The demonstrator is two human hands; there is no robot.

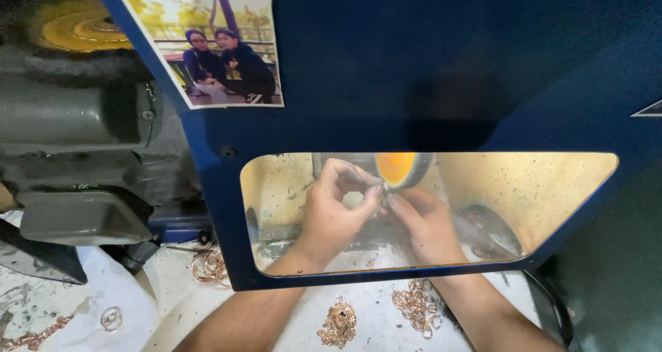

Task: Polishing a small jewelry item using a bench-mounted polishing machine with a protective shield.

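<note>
Both my hands reach through a window in a blue machine hood (pixel 441 69). My left hand (pixel 331 210) and my right hand (pixel 424 221) meet just below a spinning orange polishing wheel (pixel 398 167). Together they pinch a small metal piece (pixel 381 195) at the fingertips, close under the wheel. The piece is mostly hidden by my fingers, so its shape is unclear.
Gold-coloured chain pieces lie on the white surface: a heap (pixel 338 324), a cluster of rings (pixel 416 307), coiled rings (pixel 209 266), a single ring (pixel 111 317). A grey motor housing (pixel 76 152) stands at left. A photo print (pixel 207 42) is stuck on the hood.
</note>
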